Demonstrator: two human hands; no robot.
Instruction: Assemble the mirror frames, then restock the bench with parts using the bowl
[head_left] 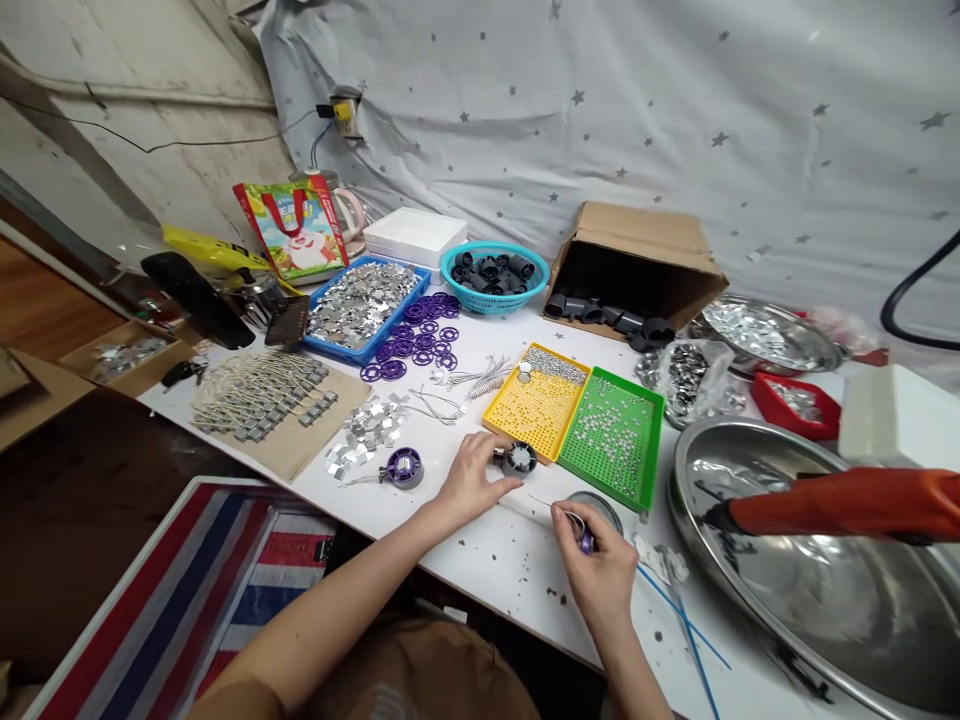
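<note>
Left hand [472, 480]: clenched, fingers and thumb closed on a dark round spool [518, 459] with a silver face, held at the desk [510, 570] just beside a corner of the yellow tray.
Right hand [596, 570]: pinching a small purple piece [585, 543], held over the desk, with a thin wire running up and left from the fingers.
Beside the right hand: a round metal tin [600, 508] just above the fingers; thin blue rods [684, 622] lie lower right.
Ahead: a yellow tray [525, 420] and a green tray [637, 470] sit side by side, touching, both dotted with small silver bits.
Left: a purple spool [406, 468] with wires, loose silver squares [364, 435], and a cardboard sheet [330, 440] carrying rows of wired silver blocks.
Far side: a blue tray [360, 305] heaped with silver pieces, purple rings [412, 340], a teal basket [491, 277] of black tubes, and a cardboard box [637, 255] holding more tubes.
Right: a steel basin [825, 620] under an orange-handled tool [847, 505].
</note>
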